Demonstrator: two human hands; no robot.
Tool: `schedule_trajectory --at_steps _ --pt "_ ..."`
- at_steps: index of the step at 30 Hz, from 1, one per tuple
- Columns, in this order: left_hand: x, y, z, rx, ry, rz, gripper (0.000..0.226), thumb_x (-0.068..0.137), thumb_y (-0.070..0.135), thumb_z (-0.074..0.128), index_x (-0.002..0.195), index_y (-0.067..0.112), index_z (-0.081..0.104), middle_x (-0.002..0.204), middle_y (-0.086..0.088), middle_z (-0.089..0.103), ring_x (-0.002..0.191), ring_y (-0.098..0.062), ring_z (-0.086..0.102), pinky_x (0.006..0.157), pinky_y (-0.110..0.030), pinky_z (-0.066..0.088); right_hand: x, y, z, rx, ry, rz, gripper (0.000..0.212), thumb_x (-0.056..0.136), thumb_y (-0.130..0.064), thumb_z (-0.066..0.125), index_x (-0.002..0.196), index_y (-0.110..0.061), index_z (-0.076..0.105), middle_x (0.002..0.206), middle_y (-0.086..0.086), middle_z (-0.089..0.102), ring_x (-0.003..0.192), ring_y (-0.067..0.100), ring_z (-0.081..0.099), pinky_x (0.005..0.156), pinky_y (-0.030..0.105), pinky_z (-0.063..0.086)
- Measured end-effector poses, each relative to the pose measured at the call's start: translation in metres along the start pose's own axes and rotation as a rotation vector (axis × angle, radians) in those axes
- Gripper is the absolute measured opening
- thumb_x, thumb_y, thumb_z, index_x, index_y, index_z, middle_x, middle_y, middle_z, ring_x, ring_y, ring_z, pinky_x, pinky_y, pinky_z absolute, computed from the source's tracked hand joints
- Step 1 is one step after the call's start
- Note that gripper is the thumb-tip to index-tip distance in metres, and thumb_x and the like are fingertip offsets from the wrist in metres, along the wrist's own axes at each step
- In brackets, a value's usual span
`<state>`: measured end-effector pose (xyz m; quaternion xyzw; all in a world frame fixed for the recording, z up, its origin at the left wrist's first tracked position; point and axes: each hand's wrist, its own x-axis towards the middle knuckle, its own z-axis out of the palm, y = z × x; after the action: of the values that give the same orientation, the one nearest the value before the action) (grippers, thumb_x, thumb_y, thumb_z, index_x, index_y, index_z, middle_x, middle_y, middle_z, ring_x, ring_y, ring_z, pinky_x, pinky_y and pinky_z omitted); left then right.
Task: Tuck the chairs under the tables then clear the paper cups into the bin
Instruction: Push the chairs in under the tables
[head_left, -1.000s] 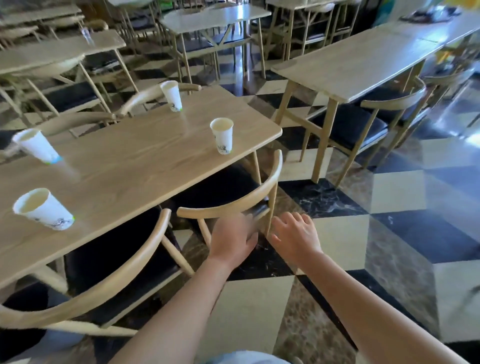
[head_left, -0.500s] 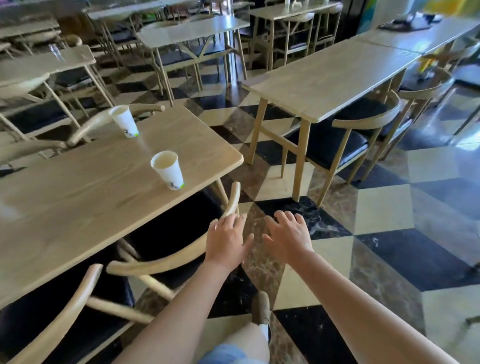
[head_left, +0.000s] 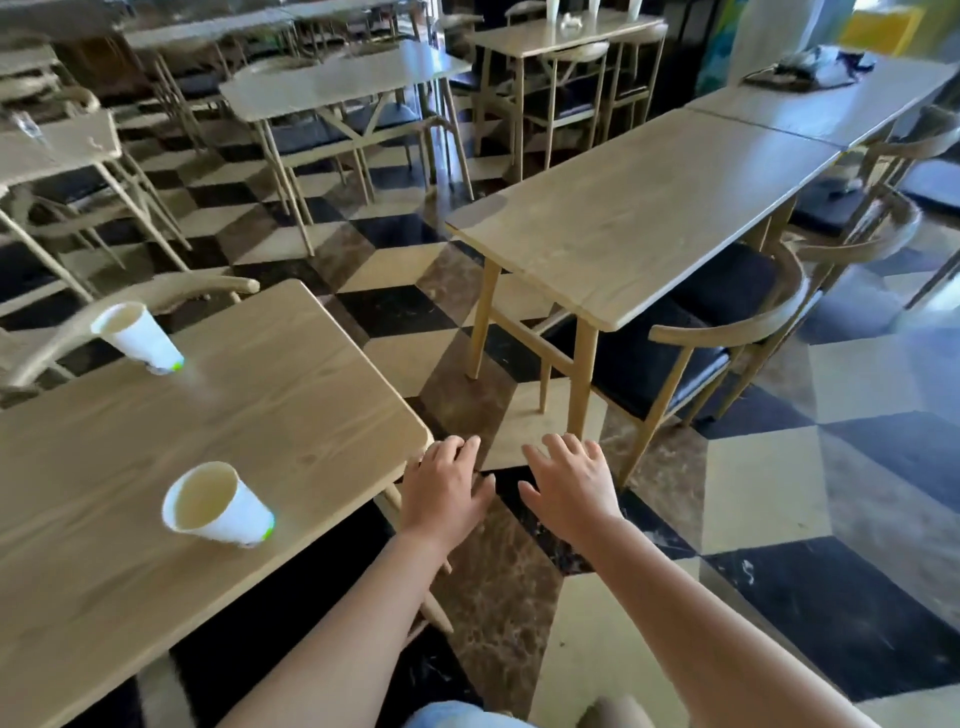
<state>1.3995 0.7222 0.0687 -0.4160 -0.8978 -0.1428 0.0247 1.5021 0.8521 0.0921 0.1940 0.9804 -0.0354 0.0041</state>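
At the far left of the frame a far cup (head_left: 137, 338) is standing on our table (head_left: 291, 374), with a chair back (head_left: 130, 306) curving just behind it. Lower left, a near cup (head_left: 215, 506) is sitting on the same top, near the edge facing us. Both are upright and untouched, so we are judging the clearing step not yet begun; no bin is showing anywhere.

At bottom centre our left hand (head_left: 444, 488) is hovering by the table's corner, fingers spread and gripping nothing. Beneath it only a bit of chair leg (head_left: 434, 608) is showing under the top, so that chair is looking tucked. Our right hand (head_left: 571, 480) is floating just beside it over the floor, also splayed and empty.

Right of centre, at the next table (head_left: 623, 218), an armchair (head_left: 727, 332) is sitting partly under the top with its back standing out. We are judging the chair step nearly through here; next we are either nudging that armchair in or reaching back left for the cups.
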Motion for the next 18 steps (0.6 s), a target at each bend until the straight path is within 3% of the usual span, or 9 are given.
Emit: schedule_trajectory --at_steps 11,18 --pt "0.172 0.009 0.048 0.039 0.027 -0.265 0.05 0.086 0.042 0.054 0.126 0.012 0.05 0.122 -0.01 0.059 0.112 -0.026 0.053 0.095 -0.046 0.042 0.189 0.106 0.005 -0.043 -0.068 -0.263 0.046 0.091 -0.044 0.046 0.131 -0.02 0.043 0.131 0.008 0.049 0.122 0.027 0.041 0.103 0.044 0.033" --pt "0.248 0.0 0.056 0.074 0.096 -0.51 0.049 0.084 0.041 0.058 0.123 0.012 0.054 0.117 -0.009 0.063 0.104 -0.025 0.058 0.088 -0.045 0.048 0.307 0.135 -0.004 -0.085 -0.137 -0.514 0.044 0.093 -0.04 0.046 0.131 -0.019 0.042 0.134 0.01 0.046 0.124 0.028 0.038 0.108 0.046 0.026"
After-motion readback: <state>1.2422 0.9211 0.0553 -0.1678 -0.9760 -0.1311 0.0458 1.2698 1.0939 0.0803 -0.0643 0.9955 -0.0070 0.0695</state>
